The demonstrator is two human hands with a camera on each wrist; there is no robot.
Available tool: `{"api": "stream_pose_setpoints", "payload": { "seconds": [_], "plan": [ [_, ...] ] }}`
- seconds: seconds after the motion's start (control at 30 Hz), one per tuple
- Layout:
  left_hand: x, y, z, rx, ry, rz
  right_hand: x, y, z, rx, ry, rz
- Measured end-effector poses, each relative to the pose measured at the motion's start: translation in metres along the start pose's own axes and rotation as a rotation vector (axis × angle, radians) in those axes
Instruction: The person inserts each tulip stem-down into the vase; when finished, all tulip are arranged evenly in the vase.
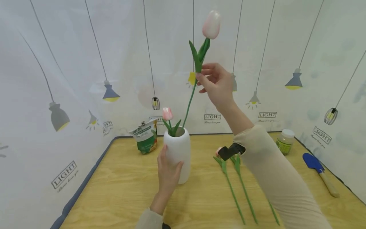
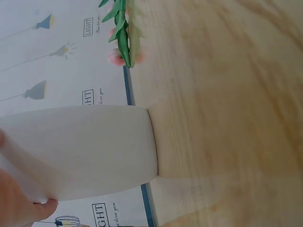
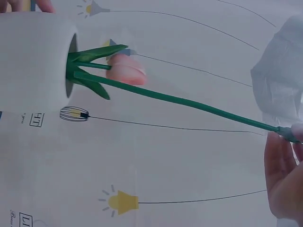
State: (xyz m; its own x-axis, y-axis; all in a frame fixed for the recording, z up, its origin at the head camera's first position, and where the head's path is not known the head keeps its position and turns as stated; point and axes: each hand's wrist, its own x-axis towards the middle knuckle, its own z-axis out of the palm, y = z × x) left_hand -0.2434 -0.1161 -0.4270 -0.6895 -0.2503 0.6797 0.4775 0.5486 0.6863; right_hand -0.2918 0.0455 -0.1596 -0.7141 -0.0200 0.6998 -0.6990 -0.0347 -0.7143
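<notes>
A white vase (image 1: 180,159) stands upright on the table, and my left hand (image 1: 168,171) grips its left front side, thumb in front. In the left wrist view that hand (image 2: 16,203) shows at the vase's edge. One pink tulip (image 1: 167,114) stands in the vase, its bloom just over the rim. High above, my right hand (image 1: 219,86) pinches a second, pale pink tulip (image 1: 211,25) by its stem just below the leaves. Its stem (image 3: 189,102) slants down, the lower end right at the vase's mouth in the right wrist view.
More tulips (image 1: 240,181) lie on the table right of the vase, partly hidden by my right sleeve. Behind the vase to the left is a green-and-white snack bag (image 1: 146,140). A lidded jar (image 1: 285,142) and a blue trowel (image 1: 314,163) are at the right edge.
</notes>
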Motion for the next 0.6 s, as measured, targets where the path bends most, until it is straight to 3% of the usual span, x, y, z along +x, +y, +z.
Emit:
{"api": "stream_pose_setpoints", "payload": {
  "seconds": [0.2, 0.6],
  "plan": [
    [-0.002, -0.001, 0.001, -0.007, -0.023, -0.037, -0.018, 0.035, 0.005, -0.099, -0.037, 0.081],
    [-0.001, 0.0, 0.0, 0.034, -0.038, -0.038, -0.077, 0.102, 0.018, -0.266, -0.271, 0.331]
  ]
}}
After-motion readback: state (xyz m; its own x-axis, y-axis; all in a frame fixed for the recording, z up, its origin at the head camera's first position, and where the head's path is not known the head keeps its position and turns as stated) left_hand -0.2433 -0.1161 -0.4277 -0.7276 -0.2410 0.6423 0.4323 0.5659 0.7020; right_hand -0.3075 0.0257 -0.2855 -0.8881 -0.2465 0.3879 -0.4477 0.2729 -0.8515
